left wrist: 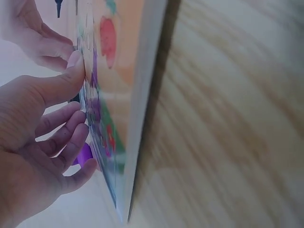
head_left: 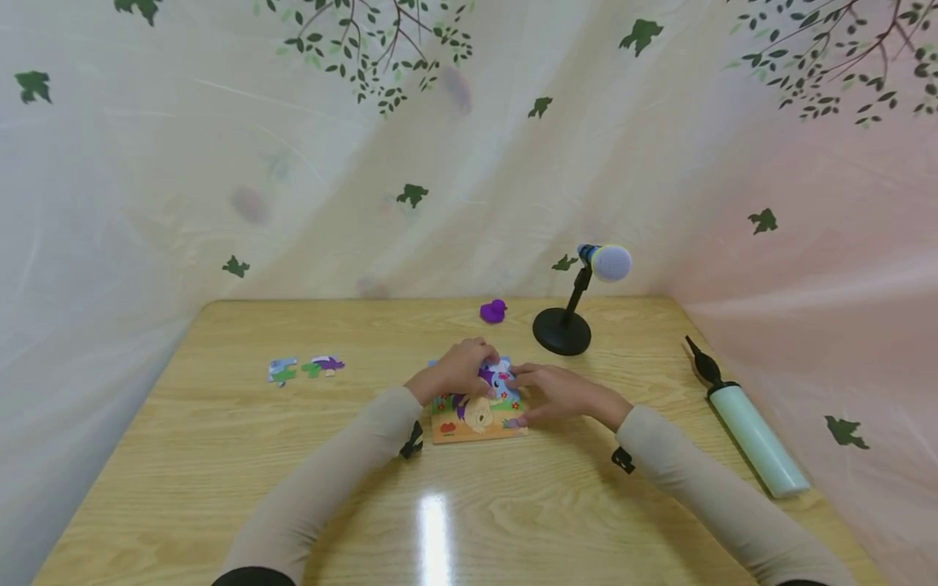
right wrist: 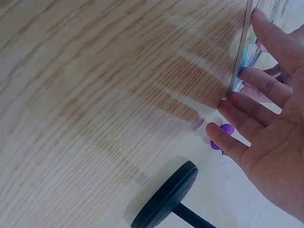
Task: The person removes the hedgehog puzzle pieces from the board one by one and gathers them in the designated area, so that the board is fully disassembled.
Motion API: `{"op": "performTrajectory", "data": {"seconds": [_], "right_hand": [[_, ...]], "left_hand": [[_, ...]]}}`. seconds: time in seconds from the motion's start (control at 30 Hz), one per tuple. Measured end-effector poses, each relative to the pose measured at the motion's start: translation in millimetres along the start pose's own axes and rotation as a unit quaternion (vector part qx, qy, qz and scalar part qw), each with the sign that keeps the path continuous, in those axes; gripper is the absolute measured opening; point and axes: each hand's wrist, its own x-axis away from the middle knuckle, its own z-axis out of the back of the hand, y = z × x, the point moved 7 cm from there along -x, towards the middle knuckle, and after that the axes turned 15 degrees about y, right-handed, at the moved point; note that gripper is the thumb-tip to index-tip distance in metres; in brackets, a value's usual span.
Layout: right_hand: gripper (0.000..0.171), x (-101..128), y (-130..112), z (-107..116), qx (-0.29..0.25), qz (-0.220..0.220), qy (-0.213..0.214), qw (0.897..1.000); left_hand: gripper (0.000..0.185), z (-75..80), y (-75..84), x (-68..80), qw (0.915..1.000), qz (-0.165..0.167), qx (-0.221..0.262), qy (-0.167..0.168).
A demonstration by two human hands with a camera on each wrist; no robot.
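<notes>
Hands meet over the small square wooden jigsaw board with its colourful cartoon picture [head_left: 479, 417], which lies flat near the middle of the light wood-grain table [head_left: 220, 456]. I see my left hand [head_left: 456, 372] on the board's far left part, fingers curled down onto the purple and blue puzzle pieces [head_left: 495, 379] seated in it; from the left wrist the thumb [left wrist: 66, 78] presses the picture face and the other fingers bend loosely beside it. My right hand [head_left: 553, 392] rests at the board's right edge, fingers nearly straight and touching that edge in the right wrist view, gripping nothing.

Two loose jigsaw pieces [head_left: 304, 369] lie well apart to the left. Behind the board stand a small purple toy duck [head_left: 493, 311] and a microphone on a black round-based stand [head_left: 564, 325]. A pale green cylinder pump with black nozzle [head_left: 747, 431] lies near the right table edge.
</notes>
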Motion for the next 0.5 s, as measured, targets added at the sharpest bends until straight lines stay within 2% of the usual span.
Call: {"op": "performTrajectory", "data": {"seconds": [0.5], "right_hand": [[0.067,-4.5,2.7,-2.1,-0.003,-0.009,-0.001,1.000]], "left_hand": [[0.059,-3.2,-7.5,-7.1,0.9995,0.028,0.007,-0.015]]}}
